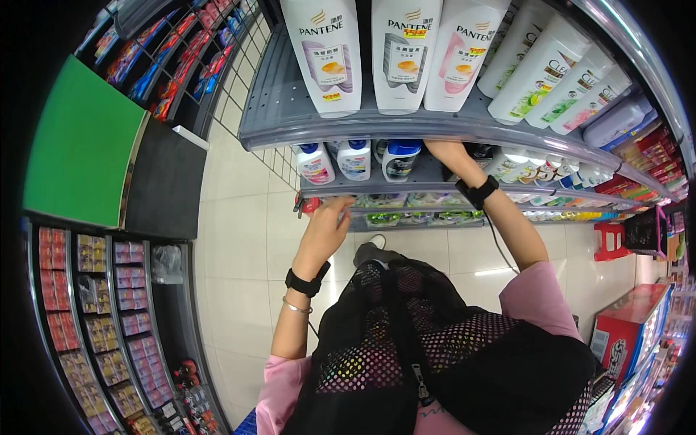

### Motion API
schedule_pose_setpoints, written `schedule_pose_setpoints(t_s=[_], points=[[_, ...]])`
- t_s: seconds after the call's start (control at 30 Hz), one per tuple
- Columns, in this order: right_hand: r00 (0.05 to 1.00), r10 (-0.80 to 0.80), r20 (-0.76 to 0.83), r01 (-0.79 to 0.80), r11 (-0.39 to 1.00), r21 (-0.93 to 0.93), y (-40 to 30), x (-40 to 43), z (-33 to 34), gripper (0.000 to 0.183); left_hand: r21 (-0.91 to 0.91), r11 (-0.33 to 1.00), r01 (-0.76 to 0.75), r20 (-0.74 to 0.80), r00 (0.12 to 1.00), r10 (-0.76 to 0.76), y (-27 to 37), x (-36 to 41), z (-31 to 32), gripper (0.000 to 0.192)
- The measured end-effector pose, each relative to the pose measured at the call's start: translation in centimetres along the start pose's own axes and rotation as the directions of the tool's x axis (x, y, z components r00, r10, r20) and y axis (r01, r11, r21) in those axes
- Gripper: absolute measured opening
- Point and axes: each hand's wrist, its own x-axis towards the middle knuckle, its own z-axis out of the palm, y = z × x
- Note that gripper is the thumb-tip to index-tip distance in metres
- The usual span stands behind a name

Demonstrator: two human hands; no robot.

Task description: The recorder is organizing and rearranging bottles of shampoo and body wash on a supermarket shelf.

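My right hand [447, 152] reaches under the lip of the upper shelf [348, 129]; its fingers are hidden, so any hold is not visible. To its left on the second shelf stands a dark bottle with a blue cap [401, 161], beside a white bottle with a dark blue cap [354, 160] and another white bottle with a pink label [315, 165]. My left hand [327, 227] hangs before the lower shelf edge, fingers loosely bent and apart, with nothing visible in it. Large white Pantene bottles [330, 60] stand on the upper shelf above both hands.
Clear shampoo bottles [544, 70] fill the upper shelf's right part. A wire grid panel [234, 81] borders the shelves at left. Further left are a green panel [81, 147] and racks of small packs [100, 288]. A red stool [610, 242] stands on the floor at right.
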Motion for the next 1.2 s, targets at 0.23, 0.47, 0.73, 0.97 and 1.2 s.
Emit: schedule_pose_setpoints(t_s=[0.23, 0.47, 0.73, 0.97, 1.2], points=[[0.995, 0.044, 0.09, -0.085, 0.85, 0.52, 1.2, -2.0, 2.6, 0.04, -0.053, 0.998, 0.025, 0.052, 0.998, -0.023, -0.1, 0.0, 1.0, 0.024], [0.964, 0.06, 0.261, -0.216, 0.748, 0.627, 1.5, -2.5, 3.1, 0.059, -0.062, 0.996, 0.067, 0.05, 0.997, -0.064, -1.3, -0.4, 1.4, 0.026], [0.93, 0.17, 0.326, -0.273, 0.913, 0.302, 1.7, -2.4, 3.7, 0.072, -0.093, 0.993, 0.069, 0.009, 0.998, -0.069, -1.8, -0.6, 2.5, 0.028], [0.939, 0.154, 0.308, -0.289, 0.841, 0.458, 0.5, -3.3, 3.4, 0.065, -0.08, 0.995, 0.061, -0.096, 0.993, -0.069, -2.7, 2.2, 5.0, 0.03], [0.936, 0.184, 0.301, -0.321, 0.796, 0.513, 0.4, -3.5, 3.8, 0.062, 0.035, 0.988, 0.15, -0.255, 0.957, -0.136, -6.9, 3.2, 5.8, 0.043]])
